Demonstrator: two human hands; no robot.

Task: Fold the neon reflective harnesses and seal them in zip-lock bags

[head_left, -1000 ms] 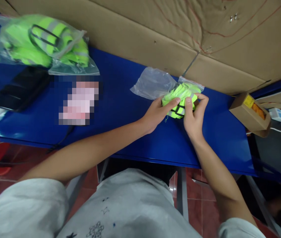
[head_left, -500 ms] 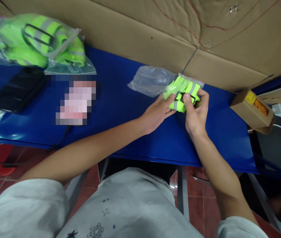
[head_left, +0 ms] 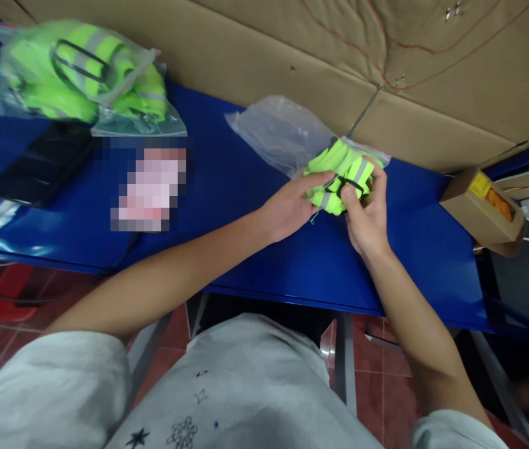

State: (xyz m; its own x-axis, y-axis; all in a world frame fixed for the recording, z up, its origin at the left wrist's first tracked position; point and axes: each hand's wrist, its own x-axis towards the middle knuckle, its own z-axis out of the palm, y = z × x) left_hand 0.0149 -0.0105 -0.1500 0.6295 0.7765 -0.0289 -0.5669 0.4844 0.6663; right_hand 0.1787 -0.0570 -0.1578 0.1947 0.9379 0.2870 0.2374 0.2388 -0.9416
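A folded neon-yellow reflective vest [head_left: 334, 161] with grey stripes and a black strap is between my hands, above the blue table. My left hand [head_left: 295, 209] grips its left side, fingers partly hidden behind the cloth. From the right, my right hand [head_left: 367, 215] pinches it, thumb on the front near the black strap and fingers round the far edge. A clear plastic bag [head_left: 283, 134] spreads out behind and to the left of the vest. Its zip edge shows just above my right hand; how far the vest sits inside it I cannot tell.
A larger zip bag [head_left: 138, 128] of similar neon cloth lies at the back left. Before it are a black phone [head_left: 40, 165] with a white cable and a pixelated pinkish object [head_left: 152, 184]. An open cardboard box [head_left: 467, 202] stands right; a cardboard panel [head_left: 255, 56] lines the back.
The clear bag's loose end has lifted and spread further up and left. My left fingers have shifted on the vest, and its folds sit a little differently. Both hands keep hold.
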